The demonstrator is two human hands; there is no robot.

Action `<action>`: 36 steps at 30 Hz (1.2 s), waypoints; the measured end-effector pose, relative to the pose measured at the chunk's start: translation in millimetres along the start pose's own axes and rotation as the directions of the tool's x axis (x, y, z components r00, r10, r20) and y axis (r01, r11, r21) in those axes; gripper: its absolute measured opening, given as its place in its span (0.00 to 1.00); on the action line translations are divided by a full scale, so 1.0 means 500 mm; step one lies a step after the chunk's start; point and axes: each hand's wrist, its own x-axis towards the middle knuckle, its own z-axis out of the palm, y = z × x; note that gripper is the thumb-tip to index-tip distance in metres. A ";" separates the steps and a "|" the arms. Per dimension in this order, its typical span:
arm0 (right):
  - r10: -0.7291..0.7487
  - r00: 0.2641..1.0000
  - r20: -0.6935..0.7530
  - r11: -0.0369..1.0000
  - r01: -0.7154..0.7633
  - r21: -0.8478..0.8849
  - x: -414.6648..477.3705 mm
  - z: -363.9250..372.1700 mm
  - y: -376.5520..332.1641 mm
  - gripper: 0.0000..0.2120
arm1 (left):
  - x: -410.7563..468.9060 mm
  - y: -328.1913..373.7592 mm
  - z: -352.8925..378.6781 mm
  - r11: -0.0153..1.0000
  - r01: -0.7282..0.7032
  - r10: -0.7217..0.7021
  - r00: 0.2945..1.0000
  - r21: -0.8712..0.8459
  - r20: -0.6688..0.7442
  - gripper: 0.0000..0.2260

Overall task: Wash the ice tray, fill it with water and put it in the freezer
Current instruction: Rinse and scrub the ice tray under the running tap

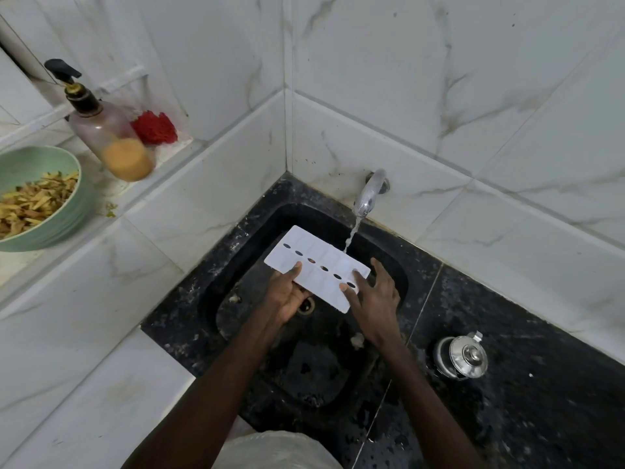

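Observation:
A white ice tray (314, 262) with a row of dark oval holes down its middle hangs over the black sink (236, 275). My left hand (287, 296) grips its near long edge from below, thumb on top. My right hand (375, 296) holds its right end, fingers spread over the top and edge. Water runs from the chrome tap (368, 194) on the back wall and lands on the tray's far edge.
On the left ledge stand a pump bottle (111, 137) of orange liquid, a red scrubber (155, 128) and a green bowl (72, 211) of peelings. A steel lidded pot (463, 357) sits on the black counter to the right of the sink. The drain (306, 304) lies under the tray.

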 end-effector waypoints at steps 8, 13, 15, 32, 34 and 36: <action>-0.052 0.998 -0.043 0.998 0.053 0.020 -0.033 -0.005 0.020 0.24 | -0.009 0.021 -0.008 1.000 -0.014 0.015 0.999 0.014 -0.040 0.34; 0.008 1.000 0.004 0.998 -0.007 -0.054 -0.019 -0.003 0.014 0.36 | -0.009 0.011 -0.005 1.000 0.019 -0.019 0.999 -0.009 -0.030 0.28; 0.020 0.998 0.061 0.998 -0.016 -0.068 -0.009 0.002 0.012 0.41 | -0.014 0.009 0.004 1.000 0.025 -0.025 1.000 -0.003 -0.011 0.29; -0.114 0.954 0.279 0.972 0.165 -0.168 0.111 0.000 -0.054 0.46 | -0.040 -0.012 0.041 0.990 0.131 -0.136 0.986 0.057 0.095 0.26; -0.128 0.948 0.290 0.966 0.186 -0.180 0.125 -0.002 -0.066 0.44 | -0.041 -0.011 0.043 0.989 0.128 -0.135 0.984 0.071 0.114 0.27; -0.138 0.941 0.310 0.959 0.205 -0.196 0.140 -0.003 -0.079 0.42 | -0.045 -0.011 0.050 0.985 0.132 -0.144 0.984 0.112 0.107 0.25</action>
